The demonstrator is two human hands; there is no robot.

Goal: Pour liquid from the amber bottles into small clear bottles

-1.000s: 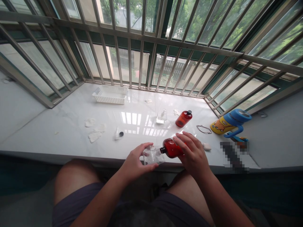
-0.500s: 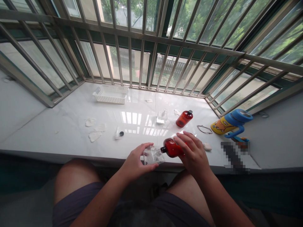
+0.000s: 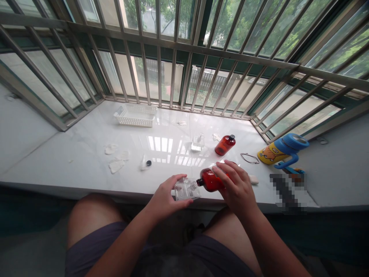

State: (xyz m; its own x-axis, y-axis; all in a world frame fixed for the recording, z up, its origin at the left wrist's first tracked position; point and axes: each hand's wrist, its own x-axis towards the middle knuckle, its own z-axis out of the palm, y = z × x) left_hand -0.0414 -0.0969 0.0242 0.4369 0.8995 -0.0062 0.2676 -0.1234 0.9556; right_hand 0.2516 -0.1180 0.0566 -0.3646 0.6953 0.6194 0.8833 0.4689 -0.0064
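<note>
Basically, left hand [image 3: 165,198] half-open, gripping clear bottle [image 3: 184,189], likely slick, fragile; right hand [image 3: 236,184] curled round red bottle [image 3: 210,180], probably heavier, grip mid-body

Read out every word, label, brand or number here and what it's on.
None can be read.
Yellow-and-blue flask: cartoon print; any lettering too small to read.
Red bottle in the right hand: nothing legible.
Capped red bottle: nothing legible.
Pixelated dark patch: unreadable.
</note>
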